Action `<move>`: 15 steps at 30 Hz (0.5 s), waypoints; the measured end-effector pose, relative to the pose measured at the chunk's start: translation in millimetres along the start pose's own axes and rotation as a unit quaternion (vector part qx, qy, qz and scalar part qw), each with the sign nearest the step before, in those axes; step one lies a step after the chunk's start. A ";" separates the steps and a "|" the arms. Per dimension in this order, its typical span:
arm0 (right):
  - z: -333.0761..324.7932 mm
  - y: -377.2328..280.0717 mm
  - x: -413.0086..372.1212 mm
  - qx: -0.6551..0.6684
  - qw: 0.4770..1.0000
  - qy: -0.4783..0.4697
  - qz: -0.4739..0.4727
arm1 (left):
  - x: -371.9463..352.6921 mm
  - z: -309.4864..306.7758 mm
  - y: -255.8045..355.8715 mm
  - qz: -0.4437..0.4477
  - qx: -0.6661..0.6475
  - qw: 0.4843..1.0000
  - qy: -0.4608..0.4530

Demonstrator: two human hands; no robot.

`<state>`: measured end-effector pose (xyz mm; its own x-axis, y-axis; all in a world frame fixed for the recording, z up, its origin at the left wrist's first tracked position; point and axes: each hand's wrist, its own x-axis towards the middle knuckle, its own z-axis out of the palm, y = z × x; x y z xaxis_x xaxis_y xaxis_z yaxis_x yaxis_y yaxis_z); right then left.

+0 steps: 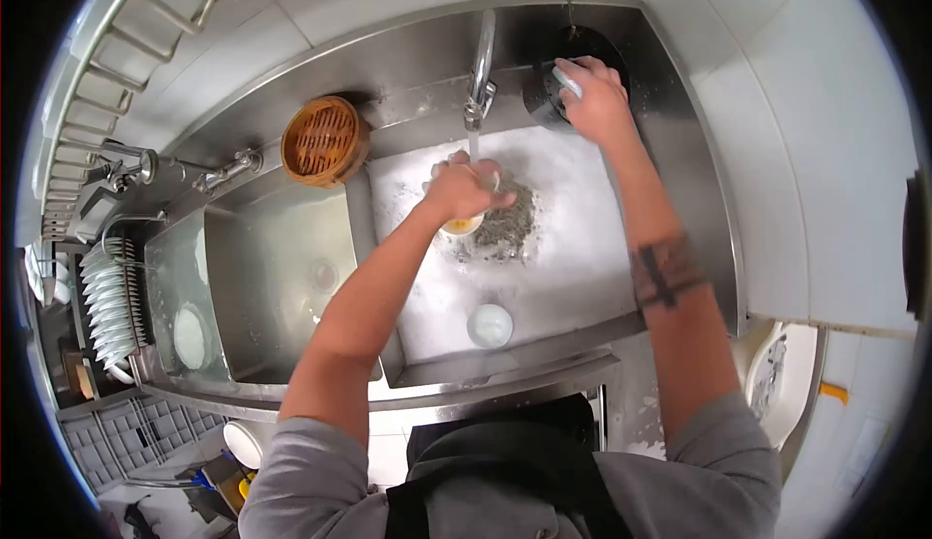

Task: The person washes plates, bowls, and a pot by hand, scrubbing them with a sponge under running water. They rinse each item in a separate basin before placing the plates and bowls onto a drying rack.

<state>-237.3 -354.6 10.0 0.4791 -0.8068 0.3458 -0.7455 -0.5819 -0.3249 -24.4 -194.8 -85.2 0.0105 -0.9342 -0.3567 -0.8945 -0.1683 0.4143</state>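
My left hand [464, 191] is under the running tap [480, 83], its fingers curled and slightly blurred. It seems to grip a small white bowl [464, 226] with something yellow in it, partly hidden by the hand. Beside it, a mottled grey patch [510, 218] breaks the white foam in the right sink basin [582, 286]. At the basin's back right corner, my right hand [597, 97] is closed around a small pale object [567, 82] whose kind I cannot make out. Dark round cookware [612, 51] lies behind and under that hand.
A small whitish bowl [490, 326] sits in the foam near the front. A round bamboo steamer basket [326, 142] stands at the back, beside the divider. Cloudy water fills the left basin [282, 267]. Plates stand in a rack [112, 296] at far left, below a wire shelf [97, 102].
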 end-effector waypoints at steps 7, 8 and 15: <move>86.7 48.6 71.3 -0.001 0.948 -0.313 0.052 | -13.1 -5.3 37.8 -0.053 -0.930 0.363 -0.013; 62.0 34.1 52.1 0.103 0.968 -0.212 0.090 | -9.0 4.3 36.0 -0.060 -0.939 0.339 0.016; 25.6 -95.6 -112.2 0.149 0.968 -0.014 -0.200 | -8.9 37.2 52.3 -0.018 -0.952 0.307 0.000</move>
<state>-207.9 -211.0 -20.3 0.7175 -0.5116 0.4727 -0.3342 -0.8482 -0.4108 -87.9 -183.6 -91.6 0.0052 -0.9207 -0.3903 0.9872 -0.0575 0.1488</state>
